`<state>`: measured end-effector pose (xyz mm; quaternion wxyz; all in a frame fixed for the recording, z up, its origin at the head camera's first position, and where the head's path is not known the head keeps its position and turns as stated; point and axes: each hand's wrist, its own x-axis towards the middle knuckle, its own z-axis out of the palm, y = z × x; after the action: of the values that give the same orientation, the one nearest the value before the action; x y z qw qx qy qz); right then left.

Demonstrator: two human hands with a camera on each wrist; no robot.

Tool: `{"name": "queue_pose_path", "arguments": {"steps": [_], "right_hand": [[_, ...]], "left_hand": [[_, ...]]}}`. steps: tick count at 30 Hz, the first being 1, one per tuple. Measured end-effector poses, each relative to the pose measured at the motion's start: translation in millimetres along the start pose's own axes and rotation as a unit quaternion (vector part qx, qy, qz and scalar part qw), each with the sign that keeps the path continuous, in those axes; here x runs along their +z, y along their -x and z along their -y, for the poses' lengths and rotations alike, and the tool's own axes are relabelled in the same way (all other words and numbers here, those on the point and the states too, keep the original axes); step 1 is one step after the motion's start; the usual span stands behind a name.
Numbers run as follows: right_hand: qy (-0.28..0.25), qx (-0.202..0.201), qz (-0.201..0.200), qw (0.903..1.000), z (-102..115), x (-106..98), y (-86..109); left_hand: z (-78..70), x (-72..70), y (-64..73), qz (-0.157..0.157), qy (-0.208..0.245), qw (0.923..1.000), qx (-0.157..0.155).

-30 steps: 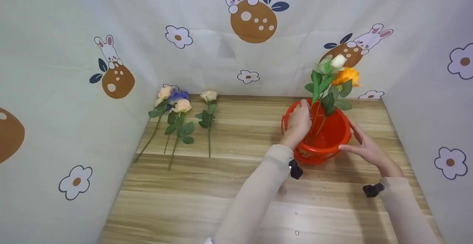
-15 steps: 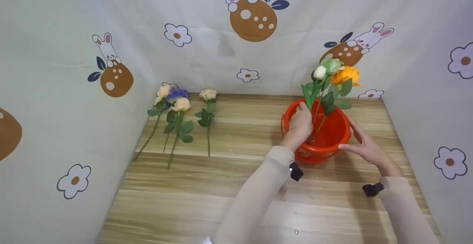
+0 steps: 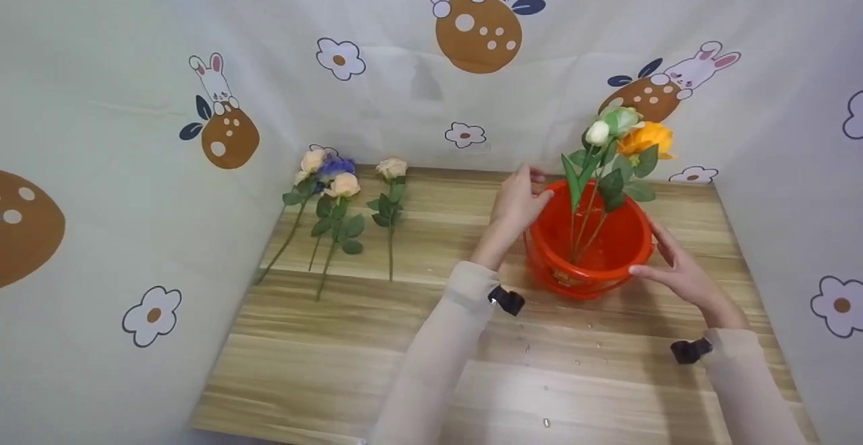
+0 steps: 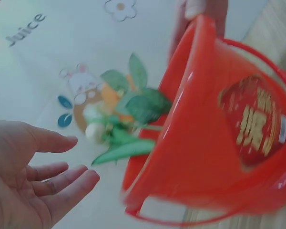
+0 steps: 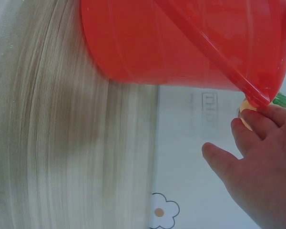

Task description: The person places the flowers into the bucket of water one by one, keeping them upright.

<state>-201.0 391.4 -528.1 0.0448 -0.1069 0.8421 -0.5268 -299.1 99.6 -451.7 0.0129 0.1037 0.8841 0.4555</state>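
Note:
A red bucket (image 3: pixel 563 271) stands on the wood-grain table at the right. Three artificial flowers lean in it: a white tulip (image 3: pixel 597 133), a pale green flower (image 3: pixel 623 121) and an orange flower (image 3: pixel 646 140). Beside the bucket's left rim is my left hand (image 3: pixel 518 201), its palm holding nothing; in the left wrist view its fingers (image 4: pixel 66 193) are spread apart from the tulip's leaves. My right hand (image 3: pixel 684 276) rests against the bucket's right side, thumb at the front rim and fingers extended along the outer wall.
Several artificial flowers lie at the back left: peach roses (image 3: pixel 342 185), a purple flower (image 3: pixel 335 167) and a cream rose (image 3: pixel 392 168). Printed cloth walls (image 3: pixel 398 104) enclose the table (image 3: pixel 323 364) at the back and sides. Small clear droplets or bits (image 3: pixel 547 423) dot the tabletop.
My left hand has let go of the white tulip and moved left out of the bucket. Before that, the tulip swung left in the bucket. My right hand stays at the rim.

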Motion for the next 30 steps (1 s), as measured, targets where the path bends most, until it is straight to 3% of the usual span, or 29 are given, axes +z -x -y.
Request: {"name": "queue_pose_path", "arguments": {"steps": [4, 12, 18, 22, 30], "right_hand": [[0.004, -0.007, 0.000, 1.0000, 0, 0, 0.1], [0.003, 0.009, 0.006, 0.9999, 1, -1, 1.2], [0.009, 0.006, 0.005, 0.9999, 2, -2, 1.8], [0.006, 0.011, 0.005, 0.9999, 2, -3, 2.2], [-0.015, 0.002, 0.007, 0.9999, 0, -1, 0.4]], "left_hand": [[25.5, -22.9, -6.9, -0.035, 0.052, 0.9980, -0.006], [87.4, -69.0, -12.4, -0.089, 0.101, 0.9896, -0.050], [139.5, -97.7, -8.8, -0.123, 0.176, 0.9704, -0.110], [173.5, -112.4, -4.3, -0.140, 0.188, 0.9605, -0.150], [230.2, -126.6, 10.2, -0.133, 0.221, 0.9364, -0.238]]}}
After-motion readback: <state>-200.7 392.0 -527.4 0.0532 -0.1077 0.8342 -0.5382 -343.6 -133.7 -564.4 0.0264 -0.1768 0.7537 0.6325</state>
